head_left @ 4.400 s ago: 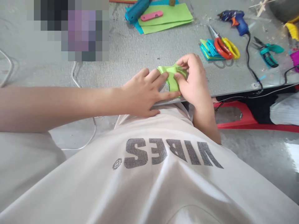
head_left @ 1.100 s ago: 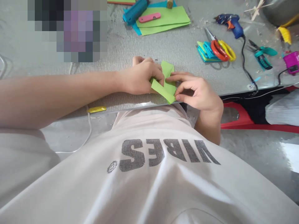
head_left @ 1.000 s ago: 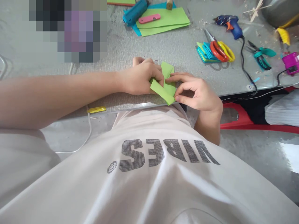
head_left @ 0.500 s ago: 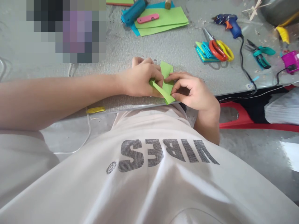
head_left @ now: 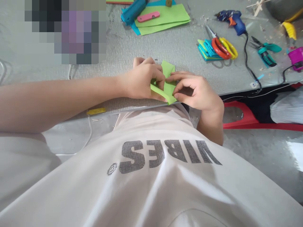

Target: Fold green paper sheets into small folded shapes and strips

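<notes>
The shirt (head_left: 151, 192) has one big word on its front: VIBES (head_left: 175, 151). The dark letters look upside down here, with the S on the left and the V on the right. Just past the S is a small round sign (head_left: 112, 169), too tiny to read. Near the right part of the near edge of the surface (head_left: 132, 44), the pliers (head_left: 269, 58) have light letters on a dark handle, too small to read. A white tag (head_left: 254, 85) closer to that edge can't be read.

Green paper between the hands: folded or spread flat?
Partly folded: the green paper has a strip bent up at its near end, beside the left hand; the right hand touches the opposite edge.
</notes>
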Tool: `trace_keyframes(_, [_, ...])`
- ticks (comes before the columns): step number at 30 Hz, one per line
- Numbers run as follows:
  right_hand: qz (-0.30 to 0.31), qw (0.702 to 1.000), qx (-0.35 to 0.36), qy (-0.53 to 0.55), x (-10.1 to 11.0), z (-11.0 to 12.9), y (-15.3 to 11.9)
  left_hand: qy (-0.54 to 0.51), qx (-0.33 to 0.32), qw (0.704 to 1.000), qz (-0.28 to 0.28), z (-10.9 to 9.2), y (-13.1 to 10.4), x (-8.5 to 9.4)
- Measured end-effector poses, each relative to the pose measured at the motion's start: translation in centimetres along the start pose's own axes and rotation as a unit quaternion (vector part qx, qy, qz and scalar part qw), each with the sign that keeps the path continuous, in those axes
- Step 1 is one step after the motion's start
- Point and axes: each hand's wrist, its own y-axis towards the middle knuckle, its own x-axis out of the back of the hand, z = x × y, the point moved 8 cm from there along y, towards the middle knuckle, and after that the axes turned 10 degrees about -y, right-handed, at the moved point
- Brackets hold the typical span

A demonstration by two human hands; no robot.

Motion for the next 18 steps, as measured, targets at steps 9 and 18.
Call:
trace_keyframes(9, [0.017,1.0,0.001,-0.011,0.14,0.01,-0.02,-0.002,-0.006,1.0,0.002,0.02,-0.01,0.01])
trace_keyframes(18, [0.024,1.0,0.007,-0.018,0.08,-0.08,-0.01,-0.009,-0.015,1.0,-0.005,-0.03,-0.05,0.06])
